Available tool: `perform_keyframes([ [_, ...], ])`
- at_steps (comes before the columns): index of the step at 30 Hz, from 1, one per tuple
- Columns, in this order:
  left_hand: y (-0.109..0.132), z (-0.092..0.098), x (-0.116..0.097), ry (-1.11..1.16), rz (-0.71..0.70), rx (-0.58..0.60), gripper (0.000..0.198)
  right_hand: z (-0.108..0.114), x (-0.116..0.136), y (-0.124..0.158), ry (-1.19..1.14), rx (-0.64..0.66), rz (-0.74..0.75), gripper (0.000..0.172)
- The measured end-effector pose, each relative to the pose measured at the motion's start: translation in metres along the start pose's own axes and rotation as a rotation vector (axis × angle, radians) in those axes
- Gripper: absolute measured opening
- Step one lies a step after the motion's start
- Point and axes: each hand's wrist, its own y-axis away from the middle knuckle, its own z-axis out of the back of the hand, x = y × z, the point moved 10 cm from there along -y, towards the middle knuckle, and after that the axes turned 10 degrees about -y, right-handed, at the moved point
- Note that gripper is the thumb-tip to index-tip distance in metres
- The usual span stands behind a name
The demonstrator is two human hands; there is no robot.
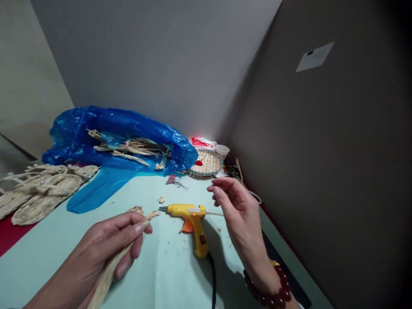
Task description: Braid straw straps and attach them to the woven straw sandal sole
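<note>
Pale table; left hand pinching straw; right hand half-curled near glue gun, hold unclear.

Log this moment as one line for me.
left hand: holding straw strand | right hand: raised, no held object visible | glue gun: lying on table, orange light showing

One glue gun, one blue bag, one basket, two, maybe three, sandals.

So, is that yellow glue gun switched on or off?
The glue gun appears on: a small orange light glows on its body. Its switch is too small to read.
</note>
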Motion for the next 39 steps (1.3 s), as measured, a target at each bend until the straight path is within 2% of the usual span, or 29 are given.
perform_keyframes([
  [2,-0.005,0.002,0.003,0.066,0.009,0.024,0.035,0.004,0.001,-0.003,0.223,0.005,0.050,0.011],
  [6,-0.008,0.011,-0.006,0.131,-0.020,-0.022,0.026,-0.023,-0.019,0.003,0.642,0.240,0.040,0.015],
  [9,-0.006,0.012,-0.016,0.194,-0.038,-0.023,0.023,-0.036,-0.039,0.011,0.812,0.374,-0.032,0.019],
  [11,-0.005,0.015,-0.019,0.252,-0.025,-0.036,0.024,-0.037,-0.043,0.013,0.830,0.388,-0.054,0.021],
  [15,-0.004,0.021,-0.020,0.284,-0.016,-0.070,0.023,-0.032,-0.041,0.006,0.782,0.348,-0.051,0.020],
  [19,0.002,0.023,-0.018,0.302,-0.018,-0.143,0.037,-0.038,-0.034,0.004,0.674,0.342,-0.049,0.019],
  [22,0.007,0.010,-0.022,0.280,-0.037,-0.059,0.040,-0.064,-0.026,0.017,0.398,0.430,-0.110,0.022],
  [26,0.013,-0.005,-0.033,0.233,-0.118,0.041,0.034,-0.114,-0.019,0.050,-0.102,0.613,-0.276,0.021],
  [29,0.013,-0.007,-0.034,0.194,-0.158,0.045,0.032,-0.133,-0.022,0.067,-0.280,0.618,-0.393,0.022],
  [33,0.009,-0.009,-0.033,0.134,-0.195,0.075,0.024,-0.129,-0.026,0.066,-0.262,0.543,-0.405,0.018],
  [39,0.007,-0.015,-0.023,0.131,-0.137,0.155,0.034,-0.112,-0.025,0.056,-0.189,0.473,-0.369,0.017],
])
